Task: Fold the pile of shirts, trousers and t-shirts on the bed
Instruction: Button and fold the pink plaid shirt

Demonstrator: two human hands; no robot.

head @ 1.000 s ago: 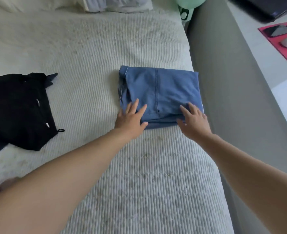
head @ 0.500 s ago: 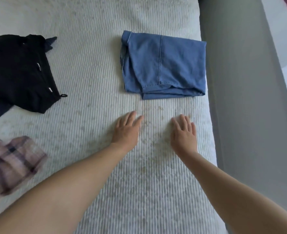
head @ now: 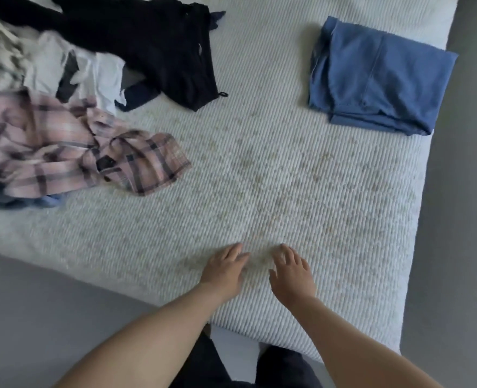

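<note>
Head view: My left hand (head: 223,271) and right hand (head: 292,273) lie side by side, palms down, over the near part of the bed (head: 287,191). The fingers of both hands are extended and relaxed and hold nothing. The folded blue garment (head: 377,79) lies flat well beyond my right fingers, near the bed's right edge. The unfolded pile lies far off to the left of my left fingers: a pink plaid shirt (head: 72,152) nearest, a white garment (head: 97,71) behind it, and a black garment (head: 153,43) farthest away.
</note>
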